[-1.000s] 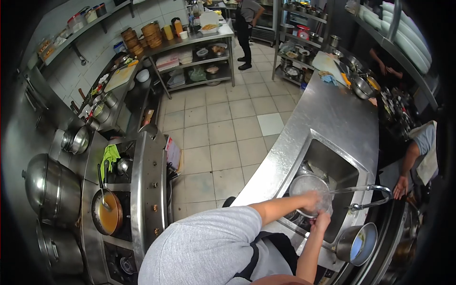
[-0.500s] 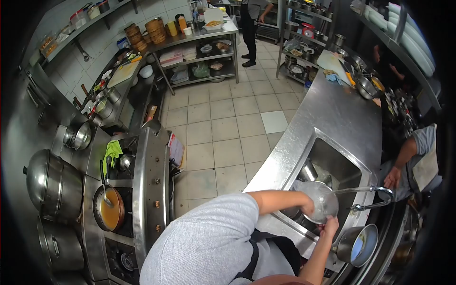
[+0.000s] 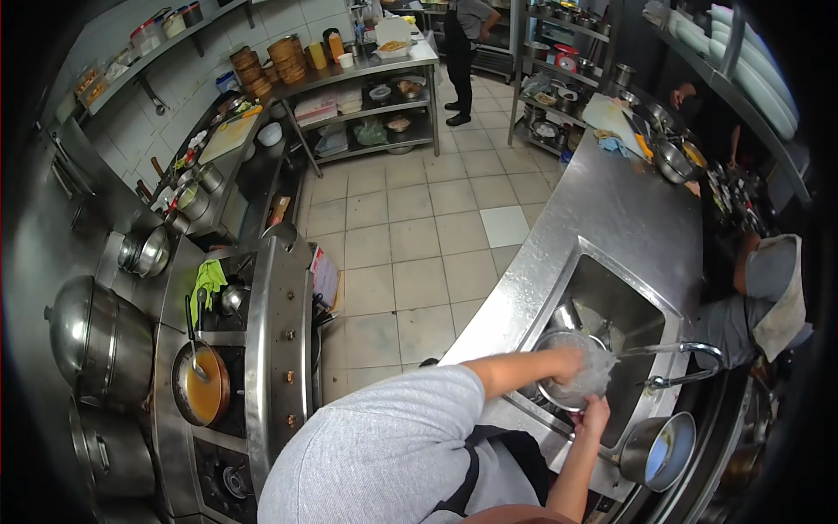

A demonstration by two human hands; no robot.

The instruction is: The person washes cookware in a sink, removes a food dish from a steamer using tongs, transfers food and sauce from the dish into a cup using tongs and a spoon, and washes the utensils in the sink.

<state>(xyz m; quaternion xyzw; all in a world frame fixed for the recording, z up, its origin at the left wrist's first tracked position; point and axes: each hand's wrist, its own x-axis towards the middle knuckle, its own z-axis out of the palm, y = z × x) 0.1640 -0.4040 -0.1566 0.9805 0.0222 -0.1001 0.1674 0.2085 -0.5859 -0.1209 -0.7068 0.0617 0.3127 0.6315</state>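
Compared with half a second ago, the bowl (image 3: pixel 561 395) has shifted back from the tap (image 3: pixel 668 382), and both hands have moved slightly with it. The translucent mass (image 3: pixel 601 371), which lay beyond the left forearm, now shows on the tap's side of the left hand (image 3: pixel 569 360), where the running water meets it; whether it is thin clear material or splashing water cannot be told. The co-worker (image 3: pixel 775 266) past the tap has drawn an arm in, so that the hand seen lowered before is out of sight.

The left arm stretches almost straight across the sink (image 3: pixel 630 307), its hand dipped into the bowl. The fingers are buried in the blurred contents, so how far they are curled, or what they grip, cannot be made out. The right forearm rises from the body's other side with the elbow low; its hand (image 3: pixel 594 415) is closed on the bowl's near edge, fingers curled at the rim.

The bowl thus sits between the two hands, over the sink. A metal container (image 3: pixel 566 316) stands in the basin just past the left hand. A deep steel pot (image 3: pixel 635 454) is beside the right forearm, apart from it, on the tap's side.
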